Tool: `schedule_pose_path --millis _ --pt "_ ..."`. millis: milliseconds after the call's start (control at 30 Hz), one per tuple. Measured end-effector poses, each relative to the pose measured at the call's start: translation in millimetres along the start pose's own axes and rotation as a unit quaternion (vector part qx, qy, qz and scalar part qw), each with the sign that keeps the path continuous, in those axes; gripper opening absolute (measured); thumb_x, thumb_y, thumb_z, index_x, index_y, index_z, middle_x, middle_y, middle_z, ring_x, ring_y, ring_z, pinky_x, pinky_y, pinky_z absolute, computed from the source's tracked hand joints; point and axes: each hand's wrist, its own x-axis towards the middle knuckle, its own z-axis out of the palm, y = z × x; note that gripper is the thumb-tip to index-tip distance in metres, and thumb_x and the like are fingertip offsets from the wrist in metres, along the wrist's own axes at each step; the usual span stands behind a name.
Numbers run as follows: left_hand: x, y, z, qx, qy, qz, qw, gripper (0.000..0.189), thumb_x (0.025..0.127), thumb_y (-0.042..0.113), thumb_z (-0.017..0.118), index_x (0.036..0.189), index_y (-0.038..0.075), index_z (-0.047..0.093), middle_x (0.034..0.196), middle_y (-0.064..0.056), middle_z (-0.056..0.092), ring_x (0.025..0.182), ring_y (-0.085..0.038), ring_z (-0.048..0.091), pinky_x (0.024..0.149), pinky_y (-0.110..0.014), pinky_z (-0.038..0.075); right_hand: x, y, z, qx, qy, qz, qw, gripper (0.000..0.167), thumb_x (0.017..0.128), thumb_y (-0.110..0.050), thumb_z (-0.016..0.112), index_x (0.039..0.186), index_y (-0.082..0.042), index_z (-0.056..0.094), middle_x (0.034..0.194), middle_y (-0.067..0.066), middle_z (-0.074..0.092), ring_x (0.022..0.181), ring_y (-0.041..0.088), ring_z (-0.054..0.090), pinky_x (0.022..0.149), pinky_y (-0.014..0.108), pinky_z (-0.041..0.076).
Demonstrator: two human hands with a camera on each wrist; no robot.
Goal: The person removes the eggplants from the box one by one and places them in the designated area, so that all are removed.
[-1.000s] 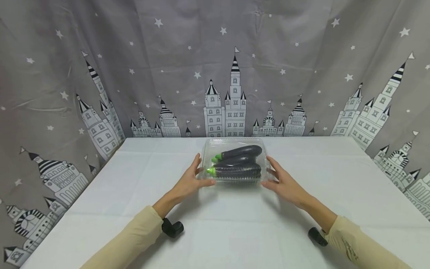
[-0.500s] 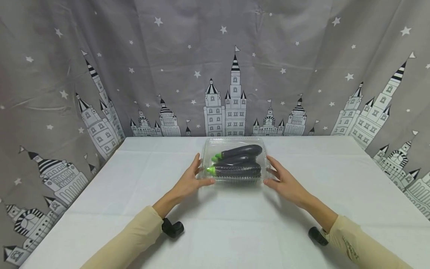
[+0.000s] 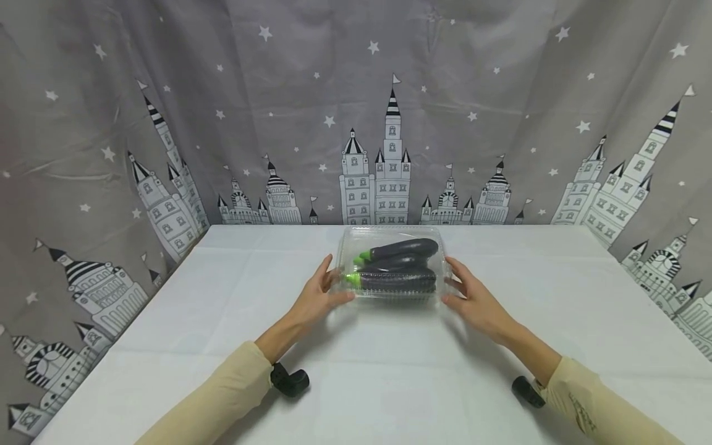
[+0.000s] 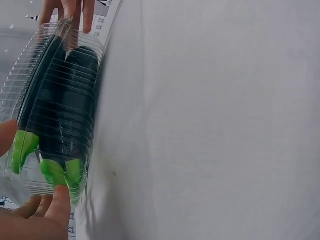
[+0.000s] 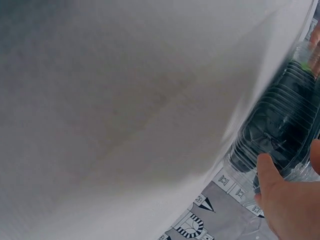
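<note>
A clear plastic clamshell container (image 3: 389, 233) lies with its lid down at the back middle of the white table. Through the plastic show three dark eggplants (image 3: 397, 281) with bright green stem ends toward the left. My left hand (image 3: 317, 303) grips its left end, the thumb at the near corner and the fingers along the side. At the right end my right hand (image 3: 475, 303) holds it the same way, its thumb just at the near corner. In the left wrist view the left thumb (image 4: 61, 205) meets the plastic near the green stems. Some fingertips are hidden behind the container.
A white cloth covers the table (image 3: 384, 383). A grey curtain (image 3: 356, 74) printed with castles and stars hangs behind it and at both sides. A black camera (image 3: 290, 380) sits under the left wrist, and another black camera (image 3: 527, 392) under the right.
The whole view shifts slightly. Both thumbs have slid a little outward along the container's front, the right one more clearly. The container stays about where it was on the table.
</note>
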Motion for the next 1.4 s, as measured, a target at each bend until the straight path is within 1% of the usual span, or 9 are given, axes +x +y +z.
schedule_pose_path --millis 133,267,367,667,833,1067,1133,1267,1400 --pt "-0.3 0.2 2.8 0.011 0.012 -0.006 0.9999 0.092 0.088 0.011 0.07 0.158 0.004 0.011 0.16 -0.016 0.023 0.146 -0.033 0.02 0.118 -0.047 0.015 1.1 -0.5 -1.8 0.0 0.001 0.002 1.0 0.074 0.095 0.008 0.053 0.156 0.001 0.013 0.159 0.031 0.01 0.14 0.048 0.027 0.107 0.052 0.035" --pt "-1.1 1.4 3.9 0.0 0.012 -0.005 0.9999 0.087 0.089 0.01 0.068 0.157 0.002 0.015 0.162 -0.015 0.016 0.147 -0.031 0.019 0.118 -0.043 0.016 1.9 -2.2 -4.0 0.006 -0.005 0.0 1.0 0.074 0.094 0.008 0.053 0.156 0.002 0.013 0.157 0.033 0.01 0.139 0.049 0.027 0.106 0.052 0.036" --pt "-1.9 2.4 4.3 -0.008 0.009 -0.006 0.9999 0.083 0.091 0.007 0.064 0.157 0.001 0.014 0.163 -0.015 0.013 0.148 -0.031 0.017 0.118 -0.043 0.015 2.6 -3.3 -4.2 0.01 -0.008 0.005 0.9999 0.074 0.093 0.009 0.053 0.156 0.002 0.013 0.157 0.034 0.01 0.14 0.048 0.027 0.105 0.052 0.037" --pt "-1.2 2.7 5.7 -0.001 -0.003 -0.011 0.9999 0.076 0.095 0.006 0.053 0.157 0.0 0.009 0.163 -0.016 0.007 0.149 -0.032 0.007 0.119 -0.045 0.007 6.6 -8.4 -4.2 0.006 -0.005 0.021 0.9998 0.074 0.093 0.01 0.052 0.156 0.0 0.015 0.157 0.033 0.012 0.139 0.047 0.029 0.105 0.053 0.038" --pt "-3.4 3.5 5.8 0.008 -0.005 -0.003 1.0 0.074 0.096 0.006 0.051 0.156 -0.002 0.008 0.163 -0.017 0.006 0.149 -0.033 0.006 0.119 -0.044 0.006 7.3 -8.6 -3.5 0.006 -0.002 0.027 0.9996 0.074 0.093 0.01 0.052 0.156 -0.001 0.015 0.157 0.034 0.012 0.139 0.047 0.029 0.105 0.054 0.037" --pt "-6.7 4.6 7.8 0.015 0.005 0.002 0.9999 0.073 0.095 0.005 0.051 0.155 -0.004 0.01 0.162 -0.019 0.007 0.149 -0.034 0.007 0.119 -0.045 0.006 7.9 -6.7 -2.3 0.023 -0.005 0.033 0.9992 0.075 0.093 0.01 0.051 0.156 -0.002 0.014 0.157 0.033 0.011 0.141 0.047 0.027 0.106 0.053 0.036" --pt "-6.8 4.4 8.0 0.012 0.009 0.006 0.9999 0.073 0.094 0.005 0.05 0.155 -0.004 0.011 0.162 -0.02 0.009 0.148 -0.035 0.008 0.119 -0.045 0.007 7.8 -7.0 -2.4 0.025 -0.006 0.033 0.9991 0.075 0.093 0.01 0.051 0.157 -0.002 0.013 0.157 0.032 0.012 0.14 0.047 0.027 0.106 0.053 0.037" --pt "-5.7 2.6 8.2 -0.002 0.014 0.015 0.9998 0.071 0.093 0.003 0.049 0.155 -0.003 0.014 0.161 -0.02 0.015 0.147 -0.035 0.015 0.117 -0.046 0.016 7.7 -7.7 -4.2 0.029 -0.006 0.034 0.999 0.076 0.093 0.01 0.051 0.157 -0.003 0.012 0.157 0.032 0.014 0.14 0.047 0.029 0.105 0.053 0.038" --pt "-5.7 1.2 8.5 0.003 0.02 0.015 0.9997 0.07 0.094 0.003 0.048 0.156 -0.001 0.016 0.16 -0.02 0.019 0.146 -0.035 0.021 0.115 -0.045 0.024 8.4 -8.2 -6.4 0.028 -0.007 0.033 0.999 0.077 0.093 0.01 0.051 0.157 -0.003 0.011 0.157 0.033 0.014 0.139 0.047 0.029 0.105 0.053 0.039"
